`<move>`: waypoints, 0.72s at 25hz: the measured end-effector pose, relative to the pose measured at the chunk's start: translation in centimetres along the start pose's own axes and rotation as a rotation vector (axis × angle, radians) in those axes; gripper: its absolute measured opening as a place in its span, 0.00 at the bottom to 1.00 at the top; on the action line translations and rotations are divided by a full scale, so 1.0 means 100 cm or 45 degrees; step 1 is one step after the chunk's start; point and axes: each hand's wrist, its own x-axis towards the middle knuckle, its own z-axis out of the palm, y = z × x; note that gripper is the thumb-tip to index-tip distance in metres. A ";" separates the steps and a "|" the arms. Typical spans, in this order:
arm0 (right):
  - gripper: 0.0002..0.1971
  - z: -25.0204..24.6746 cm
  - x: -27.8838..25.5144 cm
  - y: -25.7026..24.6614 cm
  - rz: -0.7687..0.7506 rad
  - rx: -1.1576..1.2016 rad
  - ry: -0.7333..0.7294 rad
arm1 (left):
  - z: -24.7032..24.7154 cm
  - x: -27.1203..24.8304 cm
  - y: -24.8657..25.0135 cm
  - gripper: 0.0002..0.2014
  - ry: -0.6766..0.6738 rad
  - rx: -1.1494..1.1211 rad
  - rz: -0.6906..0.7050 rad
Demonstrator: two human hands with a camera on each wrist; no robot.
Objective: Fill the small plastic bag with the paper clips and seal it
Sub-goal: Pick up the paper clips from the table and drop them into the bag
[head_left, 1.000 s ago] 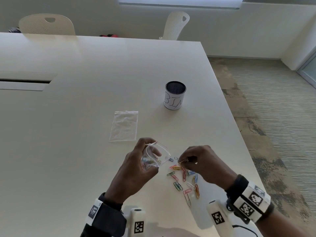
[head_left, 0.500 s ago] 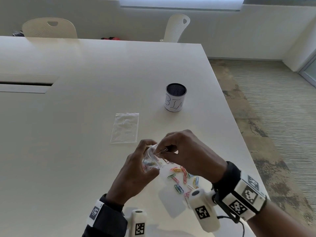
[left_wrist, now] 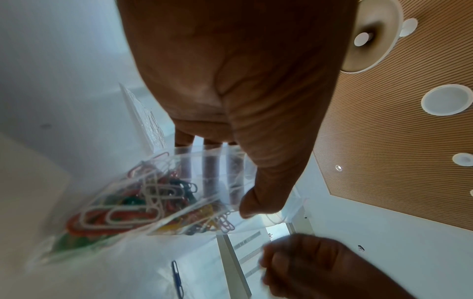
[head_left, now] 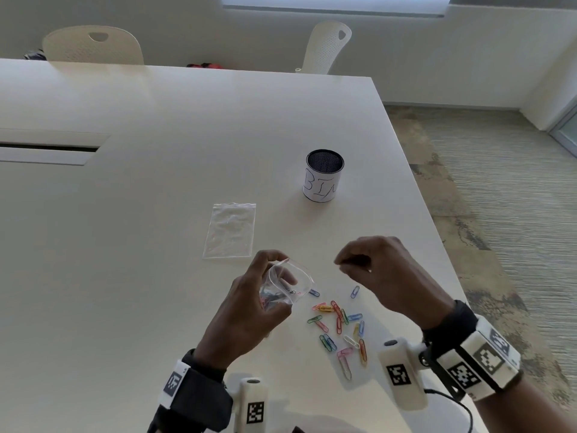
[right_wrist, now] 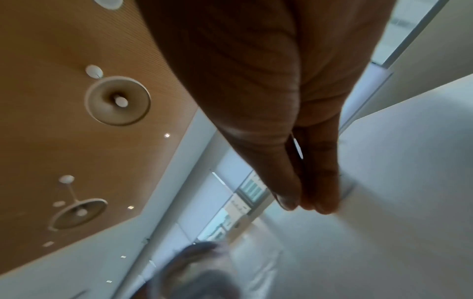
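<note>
Holding the small plastic bag [head_left: 288,287] open in the left hand [head_left: 249,310], above the table [head_left: 125,245], with some clips already inside. Right hand [head_left: 384,270] beside it, fingertips closed together, seemingly on nothing. Better to pinch the loose paper clips [head_left: 338,326] below, keep the mouth wide and drop them deep before sealing.

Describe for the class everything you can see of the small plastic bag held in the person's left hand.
The small plastic bag is clear, thin and crinkled, with a zip strip along its top. Its mouth gapes open, facing up and toward the right hand. The left hand holds it above the table, thumb on one wall, fingers behind the other. Paper clips in red, green, white, pink and yellow bunch at its bottom.
</note>
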 end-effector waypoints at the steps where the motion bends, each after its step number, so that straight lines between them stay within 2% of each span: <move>1: 0.07 0.001 -0.008 0.014 0.078 -0.083 -0.072 | 0.000 0.000 0.000 0.30 -0.003 0.003 0.001; 3: 0.15 0.008 -0.026 0.036 0.223 -0.237 -0.230 | 0.000 0.000 -0.001 0.30 -0.011 0.007 0.014; 5: 0.19 0.020 -0.041 0.047 0.287 -0.315 -0.245 | 0.001 0.000 -0.001 0.30 -0.013 0.011 0.019; 7: 0.19 0.031 -0.053 0.042 0.272 -0.285 -0.234 | 0.002 0.000 -0.002 0.30 -0.013 0.006 0.013; 10: 0.18 0.036 -0.067 0.021 0.208 -0.150 -0.395 | 0.001 0.001 -0.002 0.30 -0.024 0.016 0.009; 11: 0.22 0.034 -0.072 0.016 0.217 -0.145 -0.421 | 0.000 0.001 -0.002 0.30 -0.022 0.023 0.018; 14: 0.45 0.030 -0.084 0.011 0.360 -0.345 -0.409 | -0.001 0.000 -0.004 0.30 -0.005 0.038 0.023; 15: 0.49 0.032 -0.087 0.008 0.417 -0.365 -0.434 | -0.001 -0.001 -0.004 0.30 0.003 0.035 0.015; 16: 0.50 0.037 -0.088 0.005 0.462 -0.334 -0.459 | -0.001 -0.002 -0.004 0.30 0.012 0.031 0.012; 18: 0.43 0.048 -0.084 0.001 0.498 -0.228 -0.420 | -0.001 -0.003 -0.003 0.30 0.019 0.026 0.013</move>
